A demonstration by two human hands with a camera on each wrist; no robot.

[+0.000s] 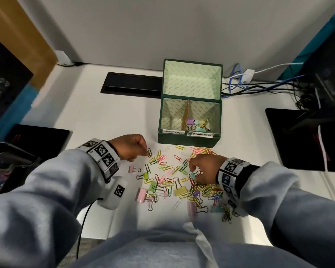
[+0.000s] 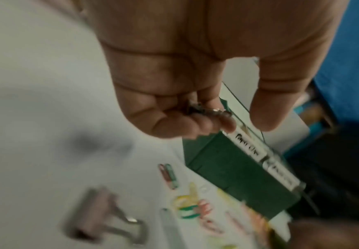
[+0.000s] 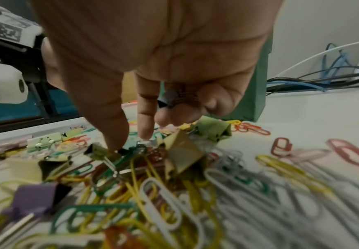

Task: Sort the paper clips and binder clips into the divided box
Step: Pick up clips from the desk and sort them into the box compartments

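Observation:
The green divided box (image 1: 190, 141) stands open at mid-table; its right compartment holds several binder clips (image 1: 196, 124). A pile of coloured paper clips and binder clips (image 1: 168, 185) lies in front of it. My left hand (image 1: 143, 151) hovers at the pile's left edge, fingers curled round a few small paper clips (image 2: 208, 111), thumb apart, next to a dark paper clip (image 1: 149, 152). My right hand (image 1: 191, 169) reaches into the pile: thumb and forefinger pinch a teal binder clip (image 1: 192, 176), while the curled fingers keep another binder clip (image 3: 172, 99) in the palm.
A black cable slot (image 1: 132, 85) lies behind the box to the left, with a tangle of cables (image 1: 259, 86) at the back right. A black monitor base (image 1: 302, 138) sits right, a black pad (image 1: 39, 140) left. The wall is close behind.

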